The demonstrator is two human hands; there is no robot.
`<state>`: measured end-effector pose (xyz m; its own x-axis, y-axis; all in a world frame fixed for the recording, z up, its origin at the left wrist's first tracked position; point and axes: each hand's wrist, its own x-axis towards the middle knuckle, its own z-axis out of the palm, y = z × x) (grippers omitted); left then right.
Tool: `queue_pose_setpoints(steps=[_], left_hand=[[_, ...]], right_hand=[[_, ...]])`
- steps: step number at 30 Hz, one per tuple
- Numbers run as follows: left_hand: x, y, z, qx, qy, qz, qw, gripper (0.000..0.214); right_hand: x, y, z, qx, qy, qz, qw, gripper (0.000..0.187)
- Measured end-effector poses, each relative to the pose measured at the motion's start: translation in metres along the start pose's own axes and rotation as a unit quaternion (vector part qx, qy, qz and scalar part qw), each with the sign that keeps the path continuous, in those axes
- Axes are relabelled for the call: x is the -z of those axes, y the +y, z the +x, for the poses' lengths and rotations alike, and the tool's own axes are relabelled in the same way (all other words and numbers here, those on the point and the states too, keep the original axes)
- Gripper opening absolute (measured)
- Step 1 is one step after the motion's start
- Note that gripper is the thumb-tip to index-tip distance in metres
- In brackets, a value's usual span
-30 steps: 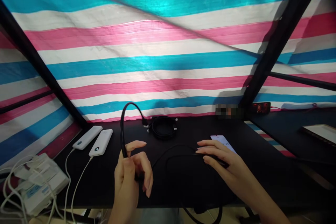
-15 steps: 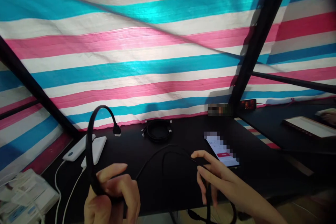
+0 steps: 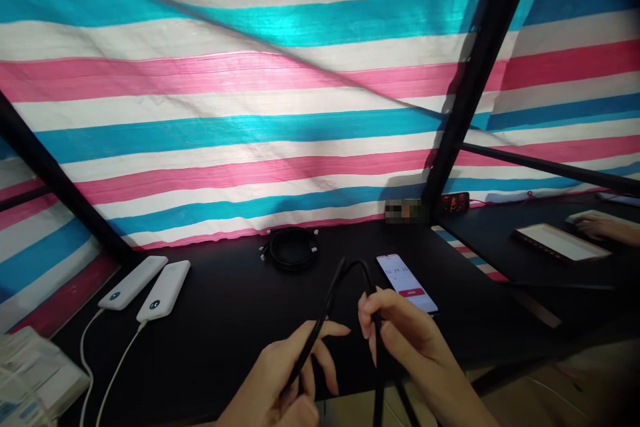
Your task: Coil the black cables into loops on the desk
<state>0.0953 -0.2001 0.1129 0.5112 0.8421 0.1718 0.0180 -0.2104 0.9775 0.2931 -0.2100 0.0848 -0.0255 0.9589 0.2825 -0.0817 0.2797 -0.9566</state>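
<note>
A black cable (image 3: 379, 380) bends in a narrow arch between my two hands, above the front of the black table. My left hand (image 3: 300, 377) is closed round one part of it low down, with the index finger stretched out to the right. Close beside it, my right hand (image 3: 407, 333) pinches the other side of the arch between thumb and fingers. Lengths of cable hang down below my right hand past the table edge. The cable's ends cannot be made out.
A coiled black cable (image 3: 273, 253) lies at the back of the black table (image 3: 225, 307). Right of it is a lit phone (image 3: 411, 285). Two white power banks (image 3: 164, 290) with white leads lie left. Another person's hand (image 3: 595, 224) is by a framed panel (image 3: 560, 241) far right.
My left hand has moved right and lower, close to my right hand. The cable loop with a plug that rose over my left hand is gone from there; the cable now arches between both hands.
</note>
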Motion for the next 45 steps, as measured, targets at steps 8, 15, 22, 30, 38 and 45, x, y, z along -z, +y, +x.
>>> queue_pose_setpoints(steps=[8, 15, 22, 30, 38, 45], left_hand=[[-0.013, -0.028, 0.012, -0.072, -0.012, 0.173, 0.982, 0.055], [-0.003, -0.024, 0.017, -0.042, 0.164, 0.186, 0.968, 0.018], [-0.001, -0.040, 0.020, -0.047, 0.275, 0.145, 0.949, 0.018], [-0.003, -0.035, 0.016, -0.094, 0.288, 0.166, 0.938, 0.017], [-0.009, -0.030, 0.004, -0.164, 0.362, 0.209, 0.894, 0.018], [0.010, -0.050, 0.028, -0.052, 0.226, 0.078, 0.970, 0.035]], right_hand=[[-0.026, -0.001, 0.007, -0.043, 0.063, 0.042, 0.996, 0.026], [-0.023, -0.005, 0.013, -0.018, 0.060, 0.027, 0.998, 0.021], [-0.021, -0.007, 0.002, -0.058, -0.034, -0.115, 0.991, 0.024], [-0.017, 0.006, 0.000, 0.224, 0.161, -0.368, 0.888, 0.032], [-0.015, 0.014, 0.018, 0.201, 0.091, -0.302, 0.927, 0.026], [-0.010, 0.032, 0.022, 0.015, 0.029, -0.172, 0.985, 0.044]])
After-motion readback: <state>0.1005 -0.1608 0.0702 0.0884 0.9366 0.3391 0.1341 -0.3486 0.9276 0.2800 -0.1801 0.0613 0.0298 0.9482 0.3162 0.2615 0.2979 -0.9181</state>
